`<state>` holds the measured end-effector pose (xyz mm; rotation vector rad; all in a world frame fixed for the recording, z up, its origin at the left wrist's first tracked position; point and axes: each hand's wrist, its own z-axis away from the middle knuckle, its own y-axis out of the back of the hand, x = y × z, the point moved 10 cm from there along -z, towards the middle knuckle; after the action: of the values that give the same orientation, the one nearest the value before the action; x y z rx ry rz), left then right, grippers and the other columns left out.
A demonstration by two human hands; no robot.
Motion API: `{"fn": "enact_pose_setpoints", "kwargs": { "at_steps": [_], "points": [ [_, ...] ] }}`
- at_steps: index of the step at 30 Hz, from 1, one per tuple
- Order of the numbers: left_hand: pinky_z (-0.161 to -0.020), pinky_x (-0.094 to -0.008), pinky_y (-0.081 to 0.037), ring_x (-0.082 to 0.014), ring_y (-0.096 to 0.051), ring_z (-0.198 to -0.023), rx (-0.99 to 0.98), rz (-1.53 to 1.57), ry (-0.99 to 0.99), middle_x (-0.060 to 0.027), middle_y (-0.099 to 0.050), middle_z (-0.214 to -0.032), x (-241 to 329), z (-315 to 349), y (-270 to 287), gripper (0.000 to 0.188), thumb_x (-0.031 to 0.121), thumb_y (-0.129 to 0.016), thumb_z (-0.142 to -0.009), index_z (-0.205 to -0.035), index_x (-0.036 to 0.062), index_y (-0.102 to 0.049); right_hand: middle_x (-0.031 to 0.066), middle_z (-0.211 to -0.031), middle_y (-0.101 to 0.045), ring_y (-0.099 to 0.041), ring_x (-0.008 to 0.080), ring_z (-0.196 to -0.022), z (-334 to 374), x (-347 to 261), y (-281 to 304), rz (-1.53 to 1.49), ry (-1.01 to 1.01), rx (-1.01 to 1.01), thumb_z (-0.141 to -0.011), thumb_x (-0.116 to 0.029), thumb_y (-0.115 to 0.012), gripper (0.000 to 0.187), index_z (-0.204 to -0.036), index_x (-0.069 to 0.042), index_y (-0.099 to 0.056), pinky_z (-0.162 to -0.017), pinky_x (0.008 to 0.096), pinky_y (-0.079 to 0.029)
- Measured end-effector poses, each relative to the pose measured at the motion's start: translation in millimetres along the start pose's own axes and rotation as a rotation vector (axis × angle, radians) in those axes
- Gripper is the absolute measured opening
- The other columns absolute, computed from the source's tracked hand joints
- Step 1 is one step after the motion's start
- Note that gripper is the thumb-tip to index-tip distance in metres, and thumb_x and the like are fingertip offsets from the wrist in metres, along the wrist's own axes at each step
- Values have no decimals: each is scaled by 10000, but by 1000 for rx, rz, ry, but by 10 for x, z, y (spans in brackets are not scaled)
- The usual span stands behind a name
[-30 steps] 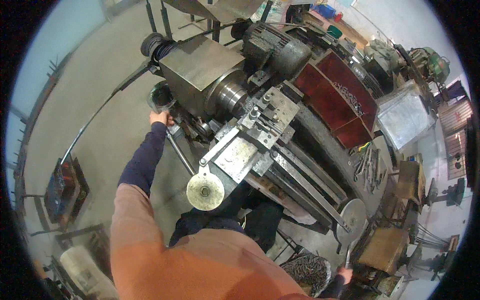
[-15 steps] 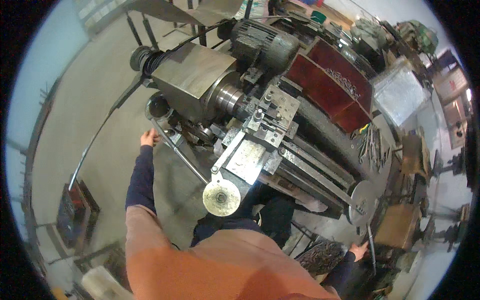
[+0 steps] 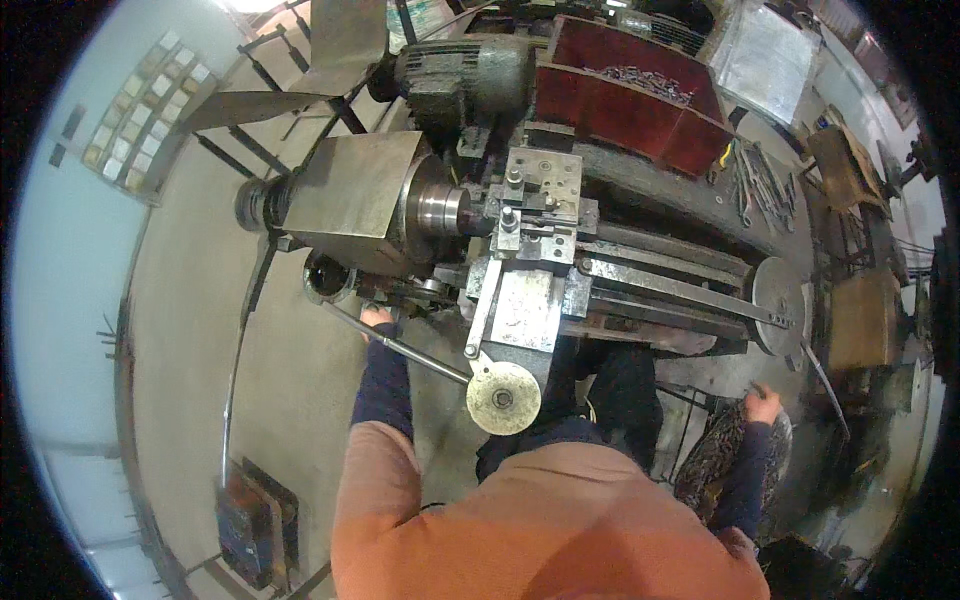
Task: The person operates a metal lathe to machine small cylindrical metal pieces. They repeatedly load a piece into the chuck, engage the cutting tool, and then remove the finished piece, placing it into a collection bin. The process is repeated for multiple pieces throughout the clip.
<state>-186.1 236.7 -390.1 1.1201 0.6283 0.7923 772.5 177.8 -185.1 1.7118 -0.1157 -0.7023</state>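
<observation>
A small metal lathe (image 3: 355, 185) lies before me, with a tool block (image 3: 540, 200) and a round handwheel disc (image 3: 503, 398) on its near side. My left hand (image 3: 378, 318) is under the headstock, just beyond a long steel lever (image 3: 400, 348); its fingers are partly hidden against the machine's lower parts. Off to the right, my right hand (image 3: 763, 405) is closed, a small dark bit showing at its fingers that I cannot make out. It is apart from the thin rod (image 3: 825, 390) below the large end disc (image 3: 778, 305).
Behind the lathe are an electric motor (image 3: 465, 80) and a red bin (image 3: 640, 120) of small metal pieces. Wrenches (image 3: 757, 185) lie to the right. A container of dark pieces (image 3: 710, 455) stands beside my right forearm. A pedal-like box (image 3: 250, 530) sits on the floor at left.
My view has turned, so the lathe sits more level. My left hand has moved in under the headstock. My right hand has come away from the thin rod toward me.
</observation>
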Motion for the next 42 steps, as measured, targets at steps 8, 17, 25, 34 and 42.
{"fn": "enact_pose_setpoints", "kwargs": {
  "at_steps": [8, 17, 25, 34, 42],
  "points": [
    [-761, -441, -476, -348, -599, -891, 88, -9, -331, -168, -629, -935, -132, 426, 557, 452, 398, -567, -763, -1126, 139, -492, 137, -881, -652, -623, 204, -843, -584, -1991, 652, -264, 468, -14, -606, -30, -545, 368, -962, -19, -639, -775, 294, -461],
    [-681, -423, -481, -323, -614, -772, 568, 132, -383, -156, -641, -852, -1060, 872, 2461, 317, 318, -556, -808, -1042, 113, -616, 146, -947, -605, -532, 325, -901, 996, -5738, 625, -573, 1448, -230, -551, -206, -622, 387, -893, -26, -631, -789, 386, -449],
    [-802, -436, -448, -347, -575, -955, 555, 200, 199, -170, -614, -1016, -3339, 1126, 2524, 553, 534, -290, -886, -1080, 127, -610, 142, -798, -634, -573, 302, -877, 1407, -6729, -597, 129, 1326, -483, -522, -223, -649, 265, -741, -82, -695, -803, 397, -411],
    [-682, -469, -458, -375, -596, -814, 514, 206, 173, -180, -624, -791, -1909, 2609, 2479, 511, 571, -470, -787, -811, 79, -605, 150, -880, -648, -598, 283, -910, 1348, -6731, -617, 234, 1304, -530, -579, -222, -640, 299, -827, -59, -673, -859, 409, -406],
    [-632, -328, -467, -223, -621, -706, 556, 824, -650, -132, -637, -742, -407, 3155, 3263, 278, 237, -618, -804, -860, -35, -615, 99, -856, -566, -474, 270, -840, 1919, -5958, 493, -372, 1744, -309, -472, -164, -626, 270, -708, -35, -654, -721, 369, -414]
  ]
}}
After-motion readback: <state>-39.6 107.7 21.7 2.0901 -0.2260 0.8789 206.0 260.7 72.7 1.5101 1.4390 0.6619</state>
